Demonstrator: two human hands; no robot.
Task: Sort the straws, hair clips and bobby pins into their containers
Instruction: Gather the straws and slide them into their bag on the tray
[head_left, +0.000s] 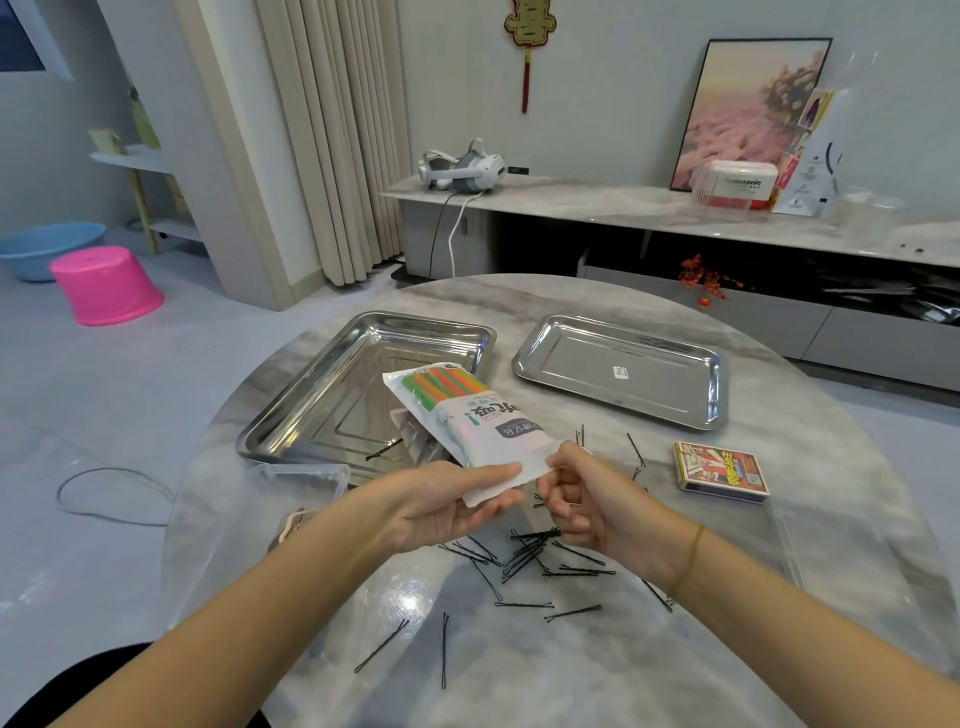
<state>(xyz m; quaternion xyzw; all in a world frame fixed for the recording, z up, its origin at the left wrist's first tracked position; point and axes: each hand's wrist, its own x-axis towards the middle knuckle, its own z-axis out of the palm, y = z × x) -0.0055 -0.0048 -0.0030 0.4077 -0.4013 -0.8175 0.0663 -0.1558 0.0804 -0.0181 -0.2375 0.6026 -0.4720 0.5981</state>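
I hold a sealed plastic pack of orange and green straws (457, 410) above the round table. My left hand (441, 506) grips its near white end from below. My right hand (582, 499) pinches the same end's right corner. Several black bobby pins (524, 556) lie scattered on the table under and in front of my hands. One bobby pin (383, 449) lies in the deep steel tray (311, 395) on the left. A shallow steel tray (675, 358) sits at the right. No hair clips are clearly visible.
A clear plastic box (298, 475) stands by the deep tray's near corner, and another clear container (831, 551) lies at the right. A small printed card box (719, 470) rests near the shallow tray. A pink stool (104, 286) and blue basin (47, 249) stand on the floor, left.
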